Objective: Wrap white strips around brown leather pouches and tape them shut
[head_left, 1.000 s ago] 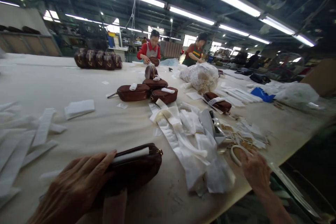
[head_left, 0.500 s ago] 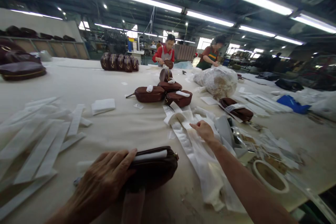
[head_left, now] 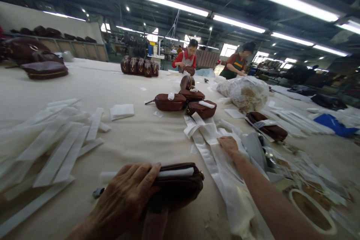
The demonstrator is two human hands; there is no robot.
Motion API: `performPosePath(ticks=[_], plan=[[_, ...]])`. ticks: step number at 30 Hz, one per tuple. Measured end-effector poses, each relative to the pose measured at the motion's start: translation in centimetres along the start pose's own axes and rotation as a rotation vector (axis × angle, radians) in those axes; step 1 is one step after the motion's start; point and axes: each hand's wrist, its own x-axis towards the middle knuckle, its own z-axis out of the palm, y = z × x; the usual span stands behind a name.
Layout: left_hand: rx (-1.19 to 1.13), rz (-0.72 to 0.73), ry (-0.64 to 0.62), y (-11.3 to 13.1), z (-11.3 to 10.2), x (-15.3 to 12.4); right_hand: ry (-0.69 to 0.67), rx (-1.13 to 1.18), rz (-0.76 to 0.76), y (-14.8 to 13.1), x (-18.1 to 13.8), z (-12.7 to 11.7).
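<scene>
On the near tabletop (head_left: 126,138), a brown bag (head_left: 184,184) runs left to right, the left hand's (head_left: 128,191) fingers clamped over its left end; beyond its right end, the right hand (head_left: 229,145) touches white strips (head_left: 207,134), whether gripping I cannot tell.

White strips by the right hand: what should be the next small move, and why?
Probably, pinch and lift one of the white strips with the right hand: it lies among them, while the left hand holds the nearest brown bag.
</scene>
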Motion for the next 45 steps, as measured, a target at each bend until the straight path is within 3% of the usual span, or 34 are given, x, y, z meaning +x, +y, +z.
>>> performPosePath(ticks=[7, 11, 13, 16, 19, 22, 25, 29, 34, 38, 45], plan=[[-0.007, -0.009, 0.002, 0.1, -0.1, 0.1, 0.187, 0.122, -0.032, -0.9, -1.3, -1.8], [-0.012, -0.005, -0.020, 0.1, -0.4, 0.4, 0.267, 0.265, -0.207, -4.2, -3.3, -3.5], [-0.026, -0.017, -0.054, 0.2, -0.6, 0.4, 0.296, 0.389, -0.381, -6.4, -6.0, -4.8], [-0.043, -0.054, -0.112, 0.4, -0.7, 0.5, 0.331, 0.651, -0.828, -9.3, -12.2, -7.9], [-0.056, -0.081, -0.148, 0.3, -0.8, 0.6, 0.162, 0.726, -1.300, -10.8, -18.2, -11.3], [-0.086, -0.088, -0.165, 0.3, -1.1, 0.8, 0.075, 0.659, -1.495, -11.7, -20.9, -13.0], [-0.097, -0.120, -0.214, 0.5, -1.1, 0.4, 0.147, 0.571, -1.519, -12.7, -19.8, -11.9], [-0.178, -0.219, -0.276, 0.9, -0.7, -0.7, 0.238, 0.548, -1.451, -13.8, -16.0, -7.8], [-0.209, -0.168, -0.179, 0.7, -0.4, -0.8, 0.051, 0.534, -1.263, -14.6, -13.1, -4.0], [-0.194, -0.111, -0.040, 0.5, -0.7, -0.5, -0.068, 0.526, -1.168, -15.0, -11.8, -2.9], [-0.219, -0.131, -0.092, 0.4, -0.8, -0.9, -0.071, 0.364, -1.108, -15.2, -12.0, -3.1]])
